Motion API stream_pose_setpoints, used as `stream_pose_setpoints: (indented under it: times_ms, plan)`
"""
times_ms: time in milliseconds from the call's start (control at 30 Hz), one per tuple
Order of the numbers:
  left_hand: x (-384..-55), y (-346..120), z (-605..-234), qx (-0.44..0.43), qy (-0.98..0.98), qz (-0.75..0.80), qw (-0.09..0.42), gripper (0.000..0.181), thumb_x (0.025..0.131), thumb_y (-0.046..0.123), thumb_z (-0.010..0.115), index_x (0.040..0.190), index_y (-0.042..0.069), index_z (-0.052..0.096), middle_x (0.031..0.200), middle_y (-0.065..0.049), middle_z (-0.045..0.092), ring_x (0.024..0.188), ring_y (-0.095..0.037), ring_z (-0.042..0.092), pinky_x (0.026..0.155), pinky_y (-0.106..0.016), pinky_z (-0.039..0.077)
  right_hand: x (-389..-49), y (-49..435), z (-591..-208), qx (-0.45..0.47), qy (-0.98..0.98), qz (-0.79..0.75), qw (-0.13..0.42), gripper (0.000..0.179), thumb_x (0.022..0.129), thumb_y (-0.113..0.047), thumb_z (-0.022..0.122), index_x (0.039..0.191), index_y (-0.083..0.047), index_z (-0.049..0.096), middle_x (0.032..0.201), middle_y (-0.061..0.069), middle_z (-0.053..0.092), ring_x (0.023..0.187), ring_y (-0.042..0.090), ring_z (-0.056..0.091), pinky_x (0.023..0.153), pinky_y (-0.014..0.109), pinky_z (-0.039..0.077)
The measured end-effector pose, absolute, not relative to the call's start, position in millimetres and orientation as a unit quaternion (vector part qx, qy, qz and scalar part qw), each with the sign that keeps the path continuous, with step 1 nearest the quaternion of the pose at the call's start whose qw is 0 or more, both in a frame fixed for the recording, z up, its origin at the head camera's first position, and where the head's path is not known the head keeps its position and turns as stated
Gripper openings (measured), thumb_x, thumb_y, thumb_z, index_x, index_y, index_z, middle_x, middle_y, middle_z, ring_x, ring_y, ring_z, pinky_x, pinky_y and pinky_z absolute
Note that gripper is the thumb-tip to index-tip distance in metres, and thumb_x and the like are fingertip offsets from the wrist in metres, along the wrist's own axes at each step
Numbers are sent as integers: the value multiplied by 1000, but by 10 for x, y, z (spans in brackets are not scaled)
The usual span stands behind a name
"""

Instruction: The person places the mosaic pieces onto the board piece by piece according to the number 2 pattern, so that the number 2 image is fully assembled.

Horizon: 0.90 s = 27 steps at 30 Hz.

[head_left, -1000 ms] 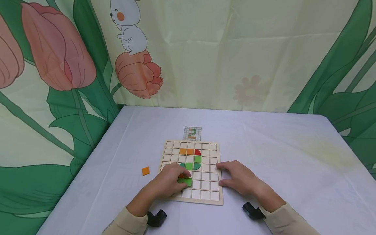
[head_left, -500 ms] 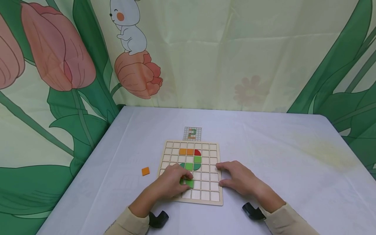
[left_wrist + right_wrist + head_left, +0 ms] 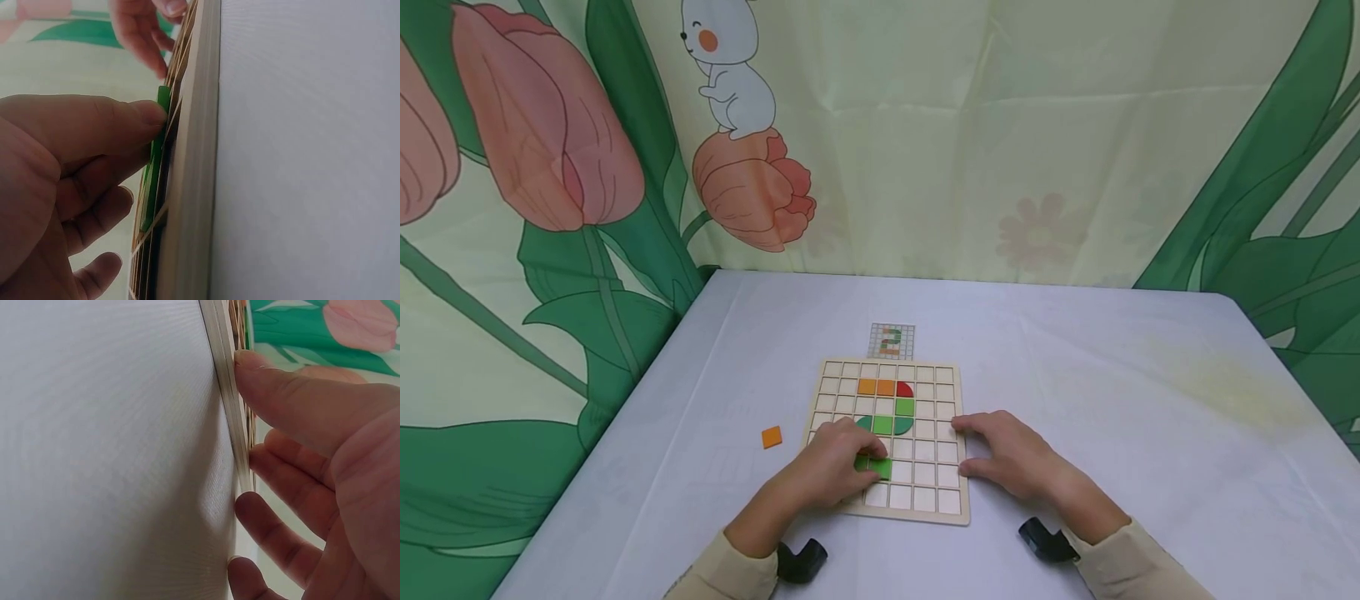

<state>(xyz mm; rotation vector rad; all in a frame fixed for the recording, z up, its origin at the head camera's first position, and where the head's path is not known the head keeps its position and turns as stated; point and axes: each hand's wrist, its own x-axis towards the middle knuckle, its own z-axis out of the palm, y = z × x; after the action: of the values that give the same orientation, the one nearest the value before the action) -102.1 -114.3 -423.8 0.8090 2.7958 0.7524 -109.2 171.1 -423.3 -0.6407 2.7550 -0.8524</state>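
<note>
A wooden grid board (image 3: 910, 517) lies flat on the table, with coloured tiles in some cells. My left hand (image 3: 835, 467) reaches over its left side and pinches a green square tile (image 3: 882, 469) between thumb and fingers. In the left wrist view the thumb presses on the green tile (image 3: 156, 147), which lies at the grid's surface; whether it is fully seated I cannot tell. Another green piece (image 3: 861, 462) is partly hidden by that hand. My right hand (image 3: 1015, 457) touches the board's right edge with thumb and fingertips spread apart.
A loose orange square tile (image 3: 772, 437) lies left of the board. Behind the board is a small pattern card (image 3: 891, 342) showing a coloured 2. Orange tiles (image 3: 877, 387), a red quarter-round tile (image 3: 905, 389) and green tiles (image 3: 905, 407) sit in upper cells.
The left hand and the green tile moved slightly right and toward me, then back left a little. Red seen under the fingers earlier is now hidden. The right hand stayed still.
</note>
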Motion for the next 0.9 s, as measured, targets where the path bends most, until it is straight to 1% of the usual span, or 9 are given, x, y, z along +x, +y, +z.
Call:
stream_pose_setpoints:
  times_ms: [233, 567, 733, 900]
  plan:
    - [-1027, -1182, -4231, 275, 925, 253, 68, 18, 82, 15, 83, 99, 15, 78, 93, 15, 69, 83, -5, 49, 75, -29, 42, -1084, 1717, -4228, -214, 927, -292, 96, 55, 86, -19, 79, 136, -4, 60, 136, 11, 59, 130, 34, 49, 106, 52, 39]
    - [-1020, -1193, -4218, 263, 927, 255, 84, 19, 83, 17, 81, 102, 17, 77, 96, 16, 68, 84, -7, 47, 73, -28, 42, -1086, 1717, -4225, -214, 927, -294, 95, 56, 86, -19, 79, 136, -3, 60, 136, 11, 59, 130, 34, 49, 106, 52, 39]
    - [-1023, -1202, -4223, 261, 926, 261, 82, 20, 83, 19, 81, 103, 17, 77, 96, 16, 66, 85, -7, 47, 74, -28, 42, -1089, 1718, -4227, -217, 926, -295, 93, 56, 85, -19, 79, 136, -3, 60, 136, 11, 59, 130, 34, 50, 106, 52, 39]
    - [-1029, -1234, -4207, 239, 922, 288, 103, 26, 84, 21, 82, 108, 16, 74, 100, 12, 62, 94, -11, 50, 82, -32, 46, -1085, 1725, -4232, -225, 925, -294, 89, 55, 85, -20, 79, 135, -4, 61, 135, 11, 60, 128, 35, 51, 105, 52, 40]
